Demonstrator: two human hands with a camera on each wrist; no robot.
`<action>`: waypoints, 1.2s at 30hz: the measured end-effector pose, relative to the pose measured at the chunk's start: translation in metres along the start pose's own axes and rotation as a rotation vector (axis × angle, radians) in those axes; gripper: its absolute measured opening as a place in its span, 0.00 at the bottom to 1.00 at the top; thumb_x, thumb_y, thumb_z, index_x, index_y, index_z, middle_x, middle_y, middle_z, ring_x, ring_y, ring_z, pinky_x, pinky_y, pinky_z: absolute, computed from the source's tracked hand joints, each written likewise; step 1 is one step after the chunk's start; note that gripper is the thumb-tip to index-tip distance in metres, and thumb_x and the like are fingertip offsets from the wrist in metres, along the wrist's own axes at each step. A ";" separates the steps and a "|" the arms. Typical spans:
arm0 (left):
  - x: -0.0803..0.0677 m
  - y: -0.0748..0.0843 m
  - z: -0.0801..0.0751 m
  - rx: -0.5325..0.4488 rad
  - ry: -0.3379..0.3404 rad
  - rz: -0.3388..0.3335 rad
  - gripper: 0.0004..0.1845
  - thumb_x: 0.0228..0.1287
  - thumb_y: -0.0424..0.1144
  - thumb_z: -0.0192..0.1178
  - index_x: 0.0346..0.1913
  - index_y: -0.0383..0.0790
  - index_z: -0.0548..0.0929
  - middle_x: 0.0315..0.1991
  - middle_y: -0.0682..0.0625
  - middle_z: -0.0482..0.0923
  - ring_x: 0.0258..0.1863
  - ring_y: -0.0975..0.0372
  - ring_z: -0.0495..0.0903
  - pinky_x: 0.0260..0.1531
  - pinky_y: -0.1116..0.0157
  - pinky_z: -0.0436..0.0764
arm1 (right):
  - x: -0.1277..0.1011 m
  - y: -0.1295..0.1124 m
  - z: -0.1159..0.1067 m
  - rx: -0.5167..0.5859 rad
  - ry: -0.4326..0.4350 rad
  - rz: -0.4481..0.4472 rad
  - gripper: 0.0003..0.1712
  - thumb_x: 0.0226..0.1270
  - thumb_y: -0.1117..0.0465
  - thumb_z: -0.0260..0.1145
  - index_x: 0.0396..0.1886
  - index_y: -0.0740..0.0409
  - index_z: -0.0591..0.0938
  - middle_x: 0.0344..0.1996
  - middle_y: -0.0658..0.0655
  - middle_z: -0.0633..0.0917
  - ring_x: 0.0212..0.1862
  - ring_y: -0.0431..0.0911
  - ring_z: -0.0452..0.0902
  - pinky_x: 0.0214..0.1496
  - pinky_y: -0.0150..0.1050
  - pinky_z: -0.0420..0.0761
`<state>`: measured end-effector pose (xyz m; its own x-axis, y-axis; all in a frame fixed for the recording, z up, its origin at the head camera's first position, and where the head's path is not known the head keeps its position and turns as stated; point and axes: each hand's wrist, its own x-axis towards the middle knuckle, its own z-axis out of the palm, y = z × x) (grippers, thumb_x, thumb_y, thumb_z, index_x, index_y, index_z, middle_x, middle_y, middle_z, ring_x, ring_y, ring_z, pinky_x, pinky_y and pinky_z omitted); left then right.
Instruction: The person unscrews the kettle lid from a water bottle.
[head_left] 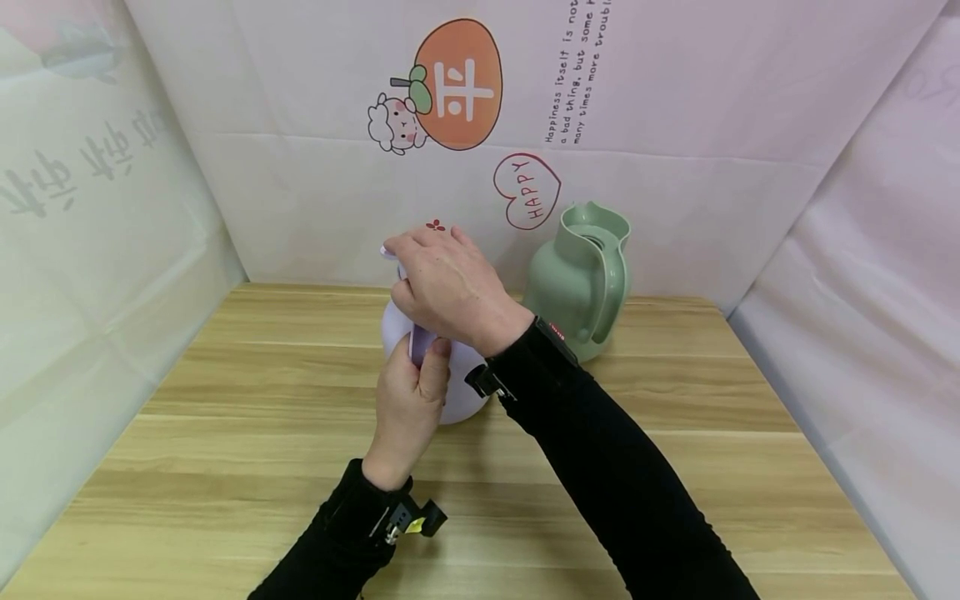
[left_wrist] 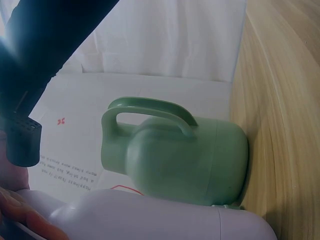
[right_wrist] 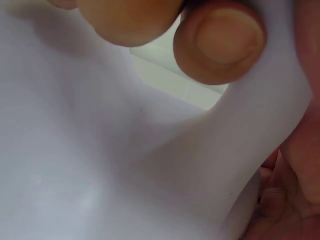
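A lavender thermos jug (head_left: 467, 402) stands upright on the table, mostly covered by the hands. My left hand (head_left: 408, 398) grips its handle from the near side, thumb on top. Over the mouth of the jug lies my right hand (head_left: 453, 287), its fingers curled round the top; a bit of the rim shows past the fingertips. The right wrist view has those fingertips (right_wrist: 220, 42) close against the lavender body, by the handle gap. Whether a lid is under the palm is hidden. In the left wrist view, the jug's smooth side (left_wrist: 150, 220) appears along the bottom.
Close behind and to the right stands a green thermos jug (head_left: 562, 287), its handle turned toward the near right. The wooden table (head_left: 225, 433) ends at a white printed cloth (head_left: 315, 200) at the back, with more cloth on both sides.
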<state>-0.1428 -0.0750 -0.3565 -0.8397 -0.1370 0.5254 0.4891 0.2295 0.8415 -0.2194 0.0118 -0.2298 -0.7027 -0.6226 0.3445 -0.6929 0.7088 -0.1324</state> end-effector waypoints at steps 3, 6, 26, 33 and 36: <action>0.000 0.000 0.000 0.005 0.000 0.000 0.15 0.82 0.46 0.52 0.35 0.42 0.72 0.21 0.53 0.70 0.17 0.63 0.70 0.17 0.67 0.70 | 0.000 0.000 0.001 -0.004 0.001 -0.005 0.30 0.71 0.61 0.52 0.71 0.52 0.77 0.70 0.51 0.78 0.74 0.48 0.70 0.82 0.58 0.56; -0.001 0.000 0.000 0.010 -0.001 0.003 0.14 0.82 0.45 0.52 0.35 0.42 0.72 0.21 0.53 0.70 0.17 0.63 0.70 0.16 0.67 0.69 | 0.000 0.000 0.001 -0.010 0.002 -0.007 0.30 0.71 0.61 0.52 0.71 0.52 0.77 0.70 0.51 0.78 0.74 0.48 0.70 0.82 0.58 0.57; -0.001 0.000 0.000 -0.005 -0.002 0.002 0.13 0.82 0.44 0.52 0.37 0.42 0.73 0.21 0.53 0.71 0.16 0.63 0.71 0.15 0.66 0.68 | 0.000 0.000 0.004 -0.045 0.047 -0.029 0.27 0.76 0.57 0.52 0.72 0.48 0.78 0.67 0.51 0.80 0.72 0.48 0.73 0.80 0.61 0.59; 0.000 0.000 0.000 -0.005 -0.001 0.022 0.13 0.82 0.43 0.52 0.36 0.41 0.73 0.20 0.53 0.71 0.16 0.64 0.71 0.15 0.66 0.69 | 0.001 0.002 0.006 -0.087 0.063 -0.040 0.25 0.80 0.53 0.52 0.72 0.44 0.79 0.65 0.50 0.81 0.70 0.50 0.73 0.78 0.63 0.61; 0.000 0.001 0.000 -0.012 -0.004 0.022 0.13 0.82 0.42 0.52 0.36 0.41 0.73 0.20 0.53 0.70 0.16 0.64 0.70 0.15 0.66 0.69 | 0.001 0.002 0.006 -0.089 0.063 -0.038 0.25 0.80 0.53 0.52 0.71 0.43 0.79 0.64 0.50 0.81 0.70 0.50 0.73 0.78 0.62 0.61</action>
<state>-0.1424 -0.0744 -0.3562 -0.8295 -0.1286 0.5434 0.5102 0.2211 0.8312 -0.2222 0.0106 -0.2355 -0.6626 -0.6297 0.4056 -0.6999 0.7133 -0.0360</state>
